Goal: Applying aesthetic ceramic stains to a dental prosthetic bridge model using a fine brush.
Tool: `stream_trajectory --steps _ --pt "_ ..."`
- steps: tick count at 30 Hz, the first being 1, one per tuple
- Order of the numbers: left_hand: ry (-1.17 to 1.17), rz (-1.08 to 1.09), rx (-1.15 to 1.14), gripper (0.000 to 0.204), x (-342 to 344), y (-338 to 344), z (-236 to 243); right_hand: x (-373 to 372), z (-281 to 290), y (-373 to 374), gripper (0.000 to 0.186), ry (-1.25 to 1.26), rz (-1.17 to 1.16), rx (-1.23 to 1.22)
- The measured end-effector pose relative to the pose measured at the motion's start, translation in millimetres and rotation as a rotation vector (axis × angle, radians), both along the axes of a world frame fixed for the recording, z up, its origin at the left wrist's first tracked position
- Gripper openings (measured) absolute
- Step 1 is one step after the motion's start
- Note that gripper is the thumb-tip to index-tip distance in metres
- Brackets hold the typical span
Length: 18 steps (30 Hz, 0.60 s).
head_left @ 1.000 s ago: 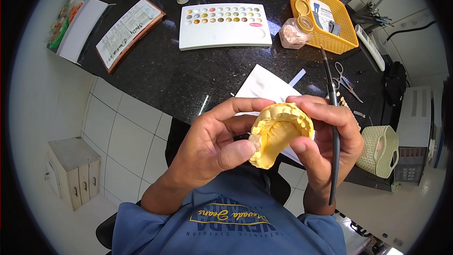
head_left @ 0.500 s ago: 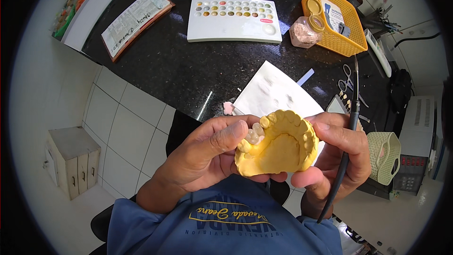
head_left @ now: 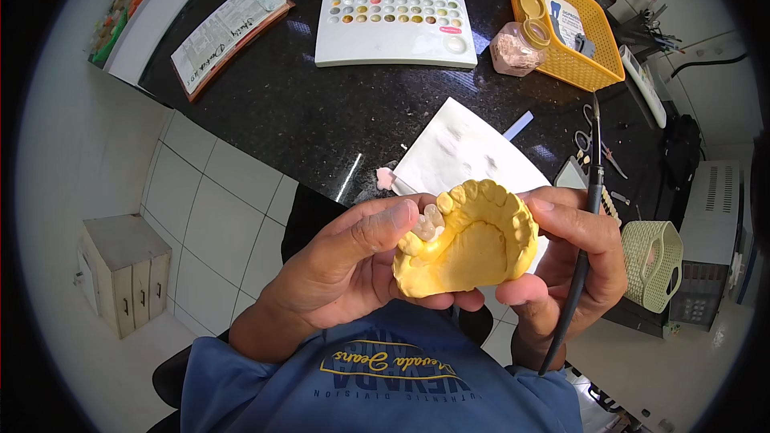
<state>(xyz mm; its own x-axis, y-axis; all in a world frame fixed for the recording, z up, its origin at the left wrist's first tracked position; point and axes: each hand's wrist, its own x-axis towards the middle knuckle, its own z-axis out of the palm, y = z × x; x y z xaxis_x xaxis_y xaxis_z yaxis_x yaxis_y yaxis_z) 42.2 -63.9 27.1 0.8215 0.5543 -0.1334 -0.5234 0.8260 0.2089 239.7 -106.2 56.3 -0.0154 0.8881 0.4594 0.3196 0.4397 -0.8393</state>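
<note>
A yellow plaster dental model [head_left: 473,252] is held up in front of my chest between both hands. My left hand [head_left: 353,252] grips its left side, fingers underneath and thumb near the whitish translucent tooth crowns [head_left: 430,223] set in the model's gap. On the other side, my right hand [head_left: 581,252] steadies the model's right edge with fingertips and thumb. A slim black-handled brush [head_left: 581,281] also rests in my right hand, its tip pointing up and away. Below and beyond the model, a white paper tissue [head_left: 469,148] lies on the dark counter.
A white palette [head_left: 393,44] with colored wells stands at the back. An orange basket [head_left: 605,60] and a jar of pink powder [head_left: 517,50] sit at the back right, near scissors-like forceps [head_left: 584,140]. A pale green basket [head_left: 651,265] is at right, a framed tile [head_left: 228,36] at left.
The dental model has tilted and shifted slightly left and up in my hands. The brush has tipped a little to the left with my right hand.
</note>
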Motion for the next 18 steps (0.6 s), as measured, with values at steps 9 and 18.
stream_trajectory --steps 9,18 --pt "0.106 0.013 0.081 0.048 -1.6 3.8 1.1 9.5 -13.2 2.2 0.038 -0.057 -0.162 0.055" --pt "0.323 0.186 0.157 0.052 -1.1 -2.8 3.4 23.5 -23.1 -26.1 0.022 -0.678 -0.226 -0.126"
